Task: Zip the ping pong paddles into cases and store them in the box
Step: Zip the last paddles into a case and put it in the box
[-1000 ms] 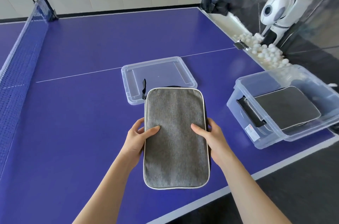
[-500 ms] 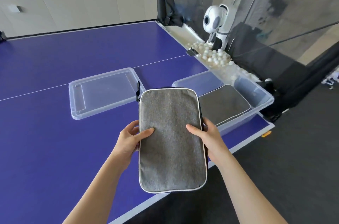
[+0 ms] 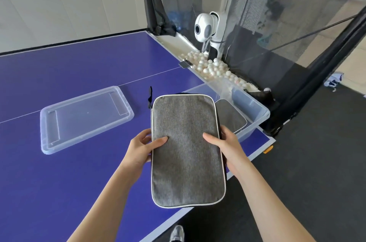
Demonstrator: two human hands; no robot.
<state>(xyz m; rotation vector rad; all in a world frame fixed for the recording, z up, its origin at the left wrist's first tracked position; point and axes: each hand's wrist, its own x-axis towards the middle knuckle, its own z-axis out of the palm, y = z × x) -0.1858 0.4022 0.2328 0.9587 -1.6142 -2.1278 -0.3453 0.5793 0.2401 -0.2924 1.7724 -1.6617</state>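
Observation:
I hold a grey fabric paddle case with white piping flat in the air over the table's near corner. My left hand grips its left edge, thumb on top. My right hand grips the right edge the same way. A black strap hangs at the case's far left corner. Beyond the case stands a clear plastic box at the table's right edge, with a second grey case lying inside it. My held case overlaps the box's near left part in view.
The box's clear lid lies on the purple table to the left. A trough of several white balls and a white ball machine run along the table's right end, with black netting behind. My shoe shows below.
My hands have carried the case to the right, from over the table's middle toward the box. The view has swung right, so the box now sits partly behind the case.

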